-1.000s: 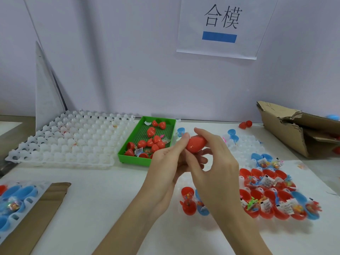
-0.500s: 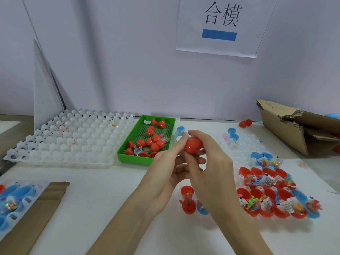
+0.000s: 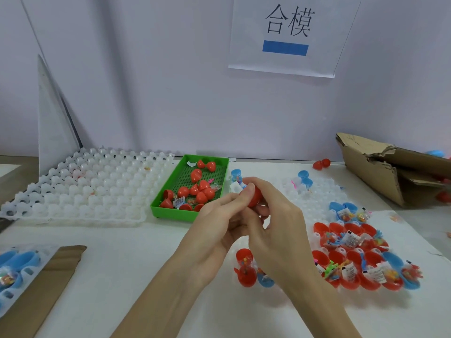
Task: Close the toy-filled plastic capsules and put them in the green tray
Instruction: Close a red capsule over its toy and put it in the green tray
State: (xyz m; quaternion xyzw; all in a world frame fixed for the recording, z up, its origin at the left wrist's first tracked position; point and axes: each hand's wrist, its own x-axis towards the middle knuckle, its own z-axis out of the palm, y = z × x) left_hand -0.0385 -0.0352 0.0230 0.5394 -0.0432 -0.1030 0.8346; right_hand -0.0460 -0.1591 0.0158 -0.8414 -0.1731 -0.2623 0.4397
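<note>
Both hands, the left hand (image 3: 219, 223) and the right hand (image 3: 275, 215), had their fingers (image 3: 246, 191) curled around one red capsule (image 3: 255, 196), held above the bench (image 3: 146, 252) just beside the green tray (image 3: 170, 213), apparently to press its halves together.

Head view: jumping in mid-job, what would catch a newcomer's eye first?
Both hands meet at centre, the left hand and right hand gripping one red capsule between them. Just behind and left sits the green tray holding closed red capsules; to the right, rows of open, toy-filled capsule halves wait.
</note>
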